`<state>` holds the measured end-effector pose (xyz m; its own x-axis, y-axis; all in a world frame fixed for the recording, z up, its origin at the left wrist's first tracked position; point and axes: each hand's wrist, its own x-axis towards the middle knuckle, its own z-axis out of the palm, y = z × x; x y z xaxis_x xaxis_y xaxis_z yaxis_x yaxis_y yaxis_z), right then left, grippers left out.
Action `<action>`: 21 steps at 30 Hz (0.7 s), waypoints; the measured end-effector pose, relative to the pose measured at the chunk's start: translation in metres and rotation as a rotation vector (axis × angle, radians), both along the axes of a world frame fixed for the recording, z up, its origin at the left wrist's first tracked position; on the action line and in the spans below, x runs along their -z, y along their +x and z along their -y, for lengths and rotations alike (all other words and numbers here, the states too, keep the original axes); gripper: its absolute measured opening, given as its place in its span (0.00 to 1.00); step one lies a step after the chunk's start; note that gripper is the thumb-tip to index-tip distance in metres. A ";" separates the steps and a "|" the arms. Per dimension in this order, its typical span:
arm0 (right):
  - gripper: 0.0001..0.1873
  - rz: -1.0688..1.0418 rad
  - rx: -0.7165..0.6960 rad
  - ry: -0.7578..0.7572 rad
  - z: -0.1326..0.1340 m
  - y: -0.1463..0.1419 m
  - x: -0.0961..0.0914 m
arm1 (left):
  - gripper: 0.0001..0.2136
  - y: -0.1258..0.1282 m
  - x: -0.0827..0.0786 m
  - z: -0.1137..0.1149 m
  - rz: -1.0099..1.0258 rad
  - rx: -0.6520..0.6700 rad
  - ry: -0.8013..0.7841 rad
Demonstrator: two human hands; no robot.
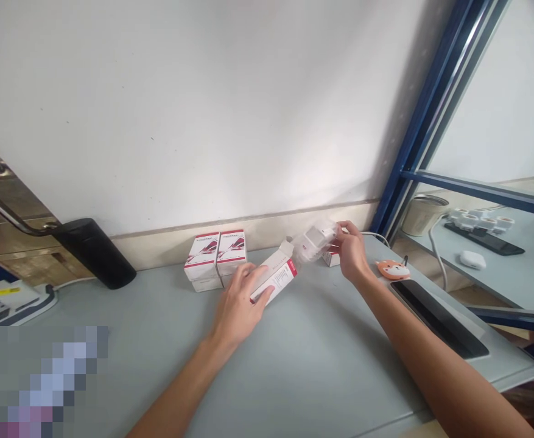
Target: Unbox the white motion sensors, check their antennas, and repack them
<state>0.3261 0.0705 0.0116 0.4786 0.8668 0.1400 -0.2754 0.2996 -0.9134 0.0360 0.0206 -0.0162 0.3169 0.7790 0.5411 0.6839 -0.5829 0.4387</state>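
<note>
Carton (273, 281) is slanting lengthwise up and right over the desk (157, 347), my left hand (242, 298) gripping its lower end while my right hand (351, 250) is pinching a plastic-wrapped white item (316, 239) at its open end, perhaps partly inside.

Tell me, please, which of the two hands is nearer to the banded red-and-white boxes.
Left: the left hand, holding the open carton, is just right of the banded boxes; the right hand, holding the plastic-wrapped item, is farther right.
</note>
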 end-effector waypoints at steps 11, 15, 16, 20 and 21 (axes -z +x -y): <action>0.09 -0.203 -0.144 0.054 0.010 -0.022 -0.012 | 0.09 0.008 0.001 0.003 -0.047 0.091 0.288; 0.10 -0.169 -0.213 0.068 0.024 -0.043 -0.019 | 0.12 0.011 -0.004 0.013 0.083 0.074 0.268; 0.10 -0.151 -0.229 0.070 0.028 -0.050 -0.021 | 0.15 0.012 -0.005 0.016 0.157 0.067 0.210; 0.15 -0.114 -0.345 0.067 0.045 -0.072 -0.025 | 0.22 0.018 -0.018 0.031 0.504 0.058 -0.152; 0.15 -0.099 -0.366 0.067 0.049 -0.076 -0.026 | 0.22 0.020 -0.022 0.034 0.584 0.070 -0.239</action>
